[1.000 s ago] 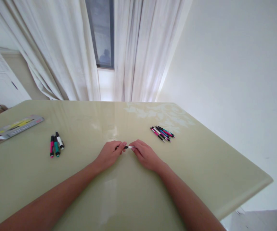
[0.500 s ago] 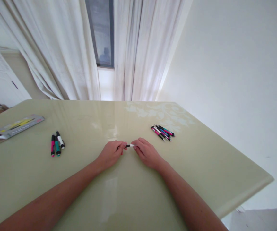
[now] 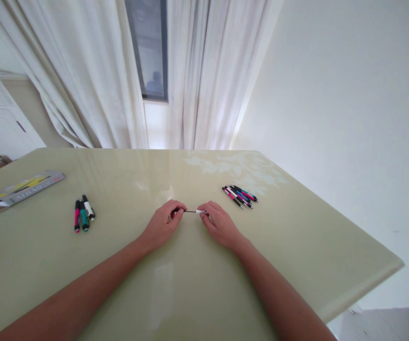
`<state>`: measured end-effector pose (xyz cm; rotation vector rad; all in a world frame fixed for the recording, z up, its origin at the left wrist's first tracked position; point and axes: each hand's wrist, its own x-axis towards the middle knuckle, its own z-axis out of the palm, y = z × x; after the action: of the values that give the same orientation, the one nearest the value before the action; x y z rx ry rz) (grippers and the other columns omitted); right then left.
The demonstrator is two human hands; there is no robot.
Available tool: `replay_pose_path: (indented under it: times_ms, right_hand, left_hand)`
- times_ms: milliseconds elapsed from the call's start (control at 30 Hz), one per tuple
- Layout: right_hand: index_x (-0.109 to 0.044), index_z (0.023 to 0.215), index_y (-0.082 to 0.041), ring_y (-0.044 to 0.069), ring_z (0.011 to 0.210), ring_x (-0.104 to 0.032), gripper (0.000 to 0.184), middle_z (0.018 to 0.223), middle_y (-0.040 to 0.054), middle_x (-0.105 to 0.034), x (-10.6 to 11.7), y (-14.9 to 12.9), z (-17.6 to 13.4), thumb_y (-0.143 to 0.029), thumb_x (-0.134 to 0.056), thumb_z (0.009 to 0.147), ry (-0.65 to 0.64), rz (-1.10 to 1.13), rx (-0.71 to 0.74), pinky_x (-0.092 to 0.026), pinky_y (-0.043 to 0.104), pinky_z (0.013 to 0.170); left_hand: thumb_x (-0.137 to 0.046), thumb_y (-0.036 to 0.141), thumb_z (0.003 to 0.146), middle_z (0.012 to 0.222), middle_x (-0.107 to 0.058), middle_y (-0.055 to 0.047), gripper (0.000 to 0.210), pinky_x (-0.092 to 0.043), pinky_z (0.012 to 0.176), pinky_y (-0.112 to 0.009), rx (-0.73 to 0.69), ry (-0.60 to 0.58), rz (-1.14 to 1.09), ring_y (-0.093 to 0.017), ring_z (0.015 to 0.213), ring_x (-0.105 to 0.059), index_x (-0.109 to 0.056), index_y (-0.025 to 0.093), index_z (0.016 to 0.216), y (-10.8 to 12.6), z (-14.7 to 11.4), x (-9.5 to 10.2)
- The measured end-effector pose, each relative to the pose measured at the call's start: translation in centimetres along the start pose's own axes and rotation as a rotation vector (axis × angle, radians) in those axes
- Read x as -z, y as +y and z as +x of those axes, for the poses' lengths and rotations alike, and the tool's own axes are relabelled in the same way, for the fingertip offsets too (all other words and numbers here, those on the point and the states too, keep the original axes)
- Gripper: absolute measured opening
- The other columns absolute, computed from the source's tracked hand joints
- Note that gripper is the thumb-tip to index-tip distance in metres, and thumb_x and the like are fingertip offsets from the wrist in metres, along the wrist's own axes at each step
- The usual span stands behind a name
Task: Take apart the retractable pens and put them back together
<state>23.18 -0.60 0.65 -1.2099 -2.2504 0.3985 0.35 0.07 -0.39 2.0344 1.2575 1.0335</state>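
Observation:
Over the middle of the table, a pen is drawn apart between my two hands. My left hand [image 3: 162, 223] is closed, thumb and fingers pinching the dark end of the pen; most of that end is hidden. My right hand [image 3: 220, 224] is closed on the white pen barrel [image 3: 199, 211], whose tip sticks out toward the left. A thin dark rod [image 3: 190, 211], which looks like the ink refill, spans the gap between the two parts.
At right lies a pile of several slim pens [image 3: 240, 196]. To the left are a pink pen [image 3: 77, 217], a green pen [image 3: 84, 218] and a white pen [image 3: 88, 207]. An opened grey-and-yellow carton [image 3: 26, 188] sits farther left on the pale green table [image 3: 176, 293].
My hands have moved slightly apart. The dark and white pen parts, joined before, are now separated, with the thin rod showing between them.

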Motion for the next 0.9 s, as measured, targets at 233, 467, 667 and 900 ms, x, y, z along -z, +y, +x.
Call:
replay_pose_path:
  times_ms: [233,467,667,900]
  right_hand:
    - [-0.061,0.11,-0.021,0.02,0.099,-0.058,0.017,0.102,0.0059,-0.063,-0.04,-0.02,-0.07,-0.025,-0.044,0.105,0.005,0.067,0.005,-0.045,0.033,0.089]
    - [-0.062,0.109,-0.021,0.02,0.098,-0.059,0.018,0.101,0.0063,-0.065,0.09,-0.05,0.03,-0.025,-0.045,0.105,-0.011,0.055,-0.004,-0.045,0.033,0.087]
    - [-0.063,0.105,-0.021,0.019,0.095,-0.058,0.016,0.099,0.0055,-0.064,-0.1,-0.53,0.1,-0.032,-0.051,0.104,-0.022,0.025,0.013,-0.044,0.031,0.085]
    - [-0.065,0.097,-0.02,0.019,0.088,-0.058,0.015,0.091,0.004,-0.062,-0.04,-0.29,0.08,-0.032,-0.058,0.101,-0.081,-0.062,0.031,-0.043,0.03,0.08]
  left_hand:
    - [-0.06,0.042,0.095,0.092,-0.072,-0.003,0.022,-0.049,0.075,-0.032,-0.017,0.03,-0.016,-0.019,0.083,-0.062,-0.071,0.023,0.096,-0.13,0.1,0.2]
    - [-0.062,0.042,0.094,0.098,-0.078,-0.003,0.023,-0.05,0.091,-0.039,-0.058,0.0,0.01,-0.023,0.095,-0.066,-0.079,0.029,0.1,-0.14,0.2,0.44]
    - [-0.067,0.041,0.089,0.093,-0.079,-0.002,0.02,-0.053,0.084,-0.036,-0.02,-0.037,0.007,-0.022,0.089,-0.069,-0.08,0.028,0.097,-0.16,0.03,0.37]
    - [-0.061,0.037,0.093,0.095,-0.078,-0.003,0.021,-0.053,0.077,-0.03,-0.048,-0.134,0.015,-0.02,0.085,-0.069,-0.078,0.026,0.1,-0.01,-0.17,0.14]
